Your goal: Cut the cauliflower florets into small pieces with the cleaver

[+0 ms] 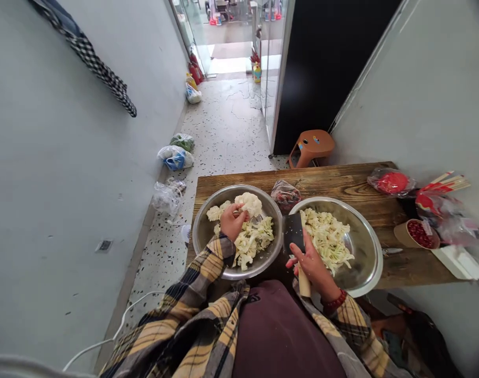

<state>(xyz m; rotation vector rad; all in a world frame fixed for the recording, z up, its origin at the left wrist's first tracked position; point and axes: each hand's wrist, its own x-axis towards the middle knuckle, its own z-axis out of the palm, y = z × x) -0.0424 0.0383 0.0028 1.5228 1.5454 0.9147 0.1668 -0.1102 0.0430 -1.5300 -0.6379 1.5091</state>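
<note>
Two bowls [202,241] hold cauliflower [253,203]; right hand [315,264] grips a cleaver [293,231], left hand [232,223] curls, contents unclear.

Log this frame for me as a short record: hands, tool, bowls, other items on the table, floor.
Left hand: over the left bowl, fingers at a large cauliflower piece; grip unclear
Right hand: holding a cleaver at its pale handle, blade between the bowls
Left bowl: metal, with large and small cauliflower pieces
Right bowl: metal, with a pile of cut cauliflower
Wooden table: also bears a paper tub of something red
Floor: orange stool beyond the table
</note>
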